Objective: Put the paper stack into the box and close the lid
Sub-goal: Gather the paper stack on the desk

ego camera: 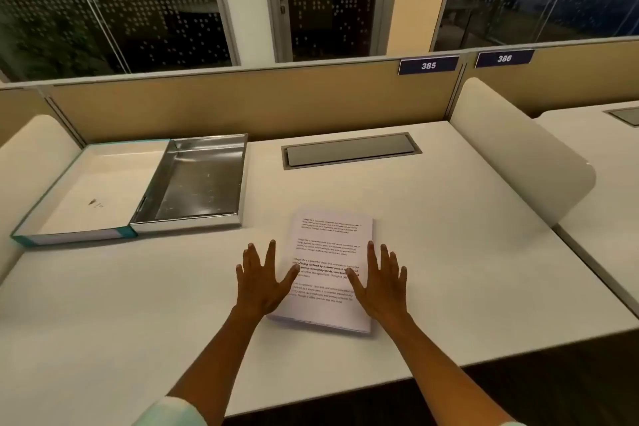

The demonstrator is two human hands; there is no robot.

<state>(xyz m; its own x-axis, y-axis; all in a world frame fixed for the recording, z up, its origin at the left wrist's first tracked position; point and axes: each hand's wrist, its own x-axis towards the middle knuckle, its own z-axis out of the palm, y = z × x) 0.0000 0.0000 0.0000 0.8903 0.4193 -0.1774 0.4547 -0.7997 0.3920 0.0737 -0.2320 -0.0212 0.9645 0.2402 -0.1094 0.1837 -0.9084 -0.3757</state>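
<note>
A white paper stack (328,252) with printed text lies flat on the desk just in front of me. My left hand (262,278) rests flat at the stack's left edge, fingers spread, its thumb on the paper. At the stack's right edge my right hand (375,282) lies flat in the same way, thumb over the page. Neither hand grips anything. The box (204,183) stands open at the far left, a shallow silver tray with nothing in it. Its teal-edged lid (90,194) lies folded out flat to the tray's left.
A grey cable hatch (351,150) is set into the desk behind the stack. Curved cream dividers rise at the left (31,156) and right (518,149) sides. A tan partition (242,104) closes the back. The desk's front edge runs just below my forearms.
</note>
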